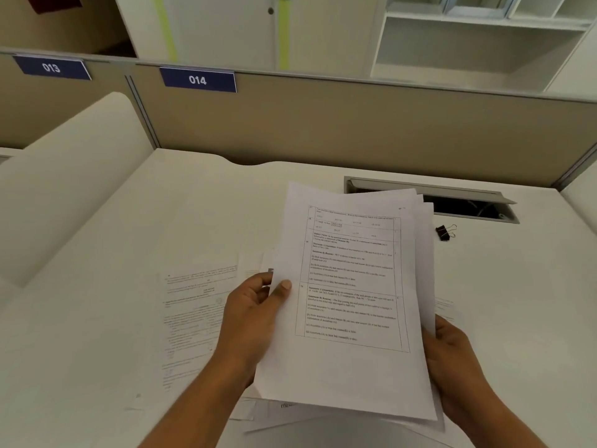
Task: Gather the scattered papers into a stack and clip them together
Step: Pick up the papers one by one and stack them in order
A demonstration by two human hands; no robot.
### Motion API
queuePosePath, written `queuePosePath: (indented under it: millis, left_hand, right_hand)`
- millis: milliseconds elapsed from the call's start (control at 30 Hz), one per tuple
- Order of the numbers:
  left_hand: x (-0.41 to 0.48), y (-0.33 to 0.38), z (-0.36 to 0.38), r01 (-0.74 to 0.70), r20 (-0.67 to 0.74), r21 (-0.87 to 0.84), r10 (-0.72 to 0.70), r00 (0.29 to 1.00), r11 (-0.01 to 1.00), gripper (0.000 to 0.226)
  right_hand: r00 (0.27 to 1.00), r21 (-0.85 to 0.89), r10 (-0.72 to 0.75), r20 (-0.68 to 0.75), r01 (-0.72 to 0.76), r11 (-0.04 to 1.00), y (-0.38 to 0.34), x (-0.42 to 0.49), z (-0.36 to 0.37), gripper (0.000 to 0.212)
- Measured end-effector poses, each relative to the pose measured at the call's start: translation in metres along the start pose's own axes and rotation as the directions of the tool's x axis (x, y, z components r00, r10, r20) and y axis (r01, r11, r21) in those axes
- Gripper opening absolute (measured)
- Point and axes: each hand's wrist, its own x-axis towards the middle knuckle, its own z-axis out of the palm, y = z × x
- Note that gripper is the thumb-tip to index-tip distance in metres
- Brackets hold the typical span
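I hold a loose stack of printed papers (352, 302) above the white desk, their edges fanned and uneven at the top right. My left hand (255, 315) grips the stack's left edge, thumb on the top sheet. My right hand (452, 360) holds the right edge from beneath, fingers mostly hidden by the sheets. More printed sheets (193, 305) lie flat on the desk to the left, and others poke out under the stack near the front edge. A black binder clip (445, 232) lies on the desk to the right, beyond the stack.
A cable slot with an open grey flap (452, 195) is set in the desk behind the papers. Beige partition panels (355, 124) with labels 013 and 014 close off the back. A white side divider (64, 189) stands at the left.
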Motion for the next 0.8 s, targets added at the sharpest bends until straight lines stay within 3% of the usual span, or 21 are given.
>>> queuePosePath:
  millis: [267,433,500,667,800]
  left_hand:
    - [0.007,-0.007,0.003,-0.034,-0.046,0.115,0.039,0.998,0.993,0.029]
    - [0.005,-0.004,0.000,0.156,0.151,0.016,-0.157,0.976,0.988,0.019]
    - [0.005,-0.007,-0.001,0.168,0.160,0.037,-0.172,0.972,0.985,0.019]
    - [0.004,-0.011,0.001,0.134,0.128,0.025,-0.136,0.982,0.991,0.021]
    - [0.002,-0.013,0.003,0.095,0.117,0.007,-0.095,0.989,0.995,0.023]
  right_hand:
    - [0.998,0.094,0.029,0.049,-0.034,0.995,-0.002,-0.002,-0.002,0.020]
    - [0.993,0.054,0.036,0.115,-0.042,0.998,-0.003,-0.001,-0.003,0.023]
    - [0.989,0.046,0.033,0.144,-0.040,0.998,-0.002,0.000,-0.004,0.024]
    - [0.978,-0.004,-0.023,0.206,0.025,1.000,-0.005,-0.001,-0.006,0.048]
    - [0.990,-0.001,0.006,0.137,-0.006,1.000,-0.005,0.000,-0.006,0.056]
